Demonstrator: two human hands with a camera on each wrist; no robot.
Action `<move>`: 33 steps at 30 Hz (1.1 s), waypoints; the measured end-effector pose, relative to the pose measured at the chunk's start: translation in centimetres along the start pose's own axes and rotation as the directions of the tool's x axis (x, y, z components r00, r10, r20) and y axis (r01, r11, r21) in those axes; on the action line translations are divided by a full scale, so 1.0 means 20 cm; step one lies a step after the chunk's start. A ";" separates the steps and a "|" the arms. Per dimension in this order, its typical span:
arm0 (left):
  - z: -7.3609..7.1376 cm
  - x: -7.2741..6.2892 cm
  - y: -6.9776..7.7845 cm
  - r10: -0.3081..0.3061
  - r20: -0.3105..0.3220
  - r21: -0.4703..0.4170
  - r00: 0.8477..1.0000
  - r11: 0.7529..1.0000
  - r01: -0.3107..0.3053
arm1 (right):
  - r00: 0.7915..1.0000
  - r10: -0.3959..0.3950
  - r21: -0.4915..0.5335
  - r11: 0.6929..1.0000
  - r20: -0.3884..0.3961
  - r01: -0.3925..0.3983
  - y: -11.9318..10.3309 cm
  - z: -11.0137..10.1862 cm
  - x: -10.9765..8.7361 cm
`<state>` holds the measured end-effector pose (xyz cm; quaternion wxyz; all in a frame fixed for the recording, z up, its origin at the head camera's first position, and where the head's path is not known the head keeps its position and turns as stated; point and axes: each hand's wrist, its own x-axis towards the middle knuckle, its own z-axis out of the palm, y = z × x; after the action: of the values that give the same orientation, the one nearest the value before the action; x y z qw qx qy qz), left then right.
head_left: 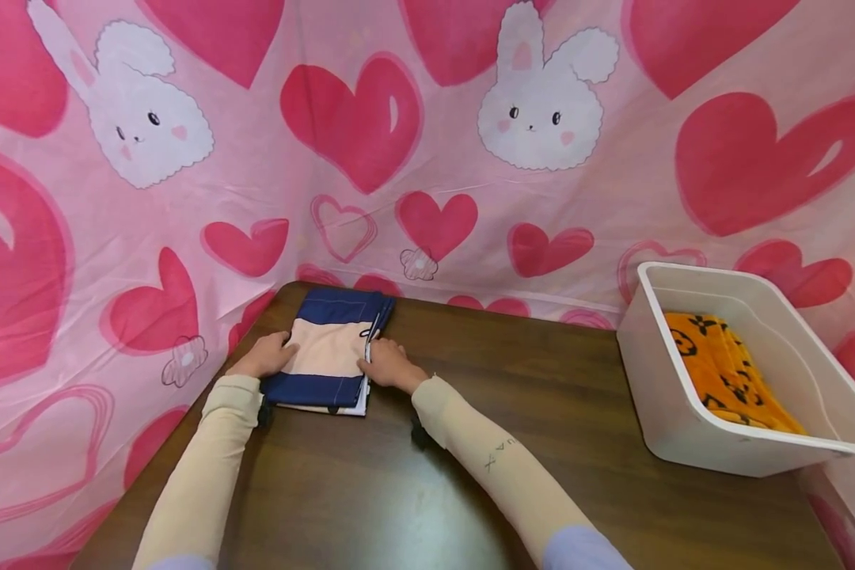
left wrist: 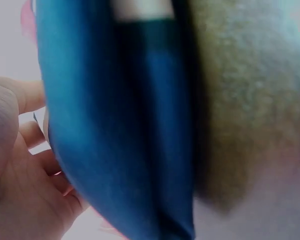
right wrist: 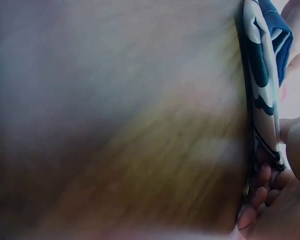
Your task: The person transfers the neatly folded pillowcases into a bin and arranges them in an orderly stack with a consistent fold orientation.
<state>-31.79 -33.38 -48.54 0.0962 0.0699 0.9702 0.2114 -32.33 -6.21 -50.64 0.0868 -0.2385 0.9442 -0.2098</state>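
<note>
The folded navy-and-peach cloth point(head_left: 324, 348) lies near the far left corner of the brown wooden table point(head_left: 499, 396), its white patterned layer jutting out at the near edge. The left hand point(head_left: 264, 355) grips its left side and the right hand point(head_left: 392, 364) pinches its right side — thumbs above, fingers curled at the edges. Good handling probably means catching every layer with even pressure — the stacked right edge looks apt to fan apart — and squaring that stray layer.
</note>
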 end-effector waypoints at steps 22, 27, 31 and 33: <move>0.05 -0.07 0.13 0.114 -0.172 0.248 0.979 0.966 -0.070 | 0.992 -0.090 -0.241 0.968 -0.088 0.066 -0.02 -0.03 -0.12; 0.05 -0.09 0.16 0.128 -0.180 0.265 0.975 0.961 -0.077 | 0.990 -0.107 -0.253 0.964 -0.093 0.080 -0.01 -0.04 -0.14; 0.05 -0.09 0.19 0.142 -0.190 0.262 0.971 0.961 -0.090 | 0.988 -0.115 -0.253 0.964 -0.103 0.085 0.00 -0.06 -0.15; 0.05 -0.10 0.20 0.150 -0.197 0.260 0.969 0.961 -0.096 | 0.986 -0.125 -0.259 0.961 -0.114 0.092 0.00 -0.06 -0.16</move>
<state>-29.34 -29.78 -47.37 -0.0321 0.1186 0.9874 0.1000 -29.91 -4.13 -49.30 -0.0172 -0.2851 0.9523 -0.1073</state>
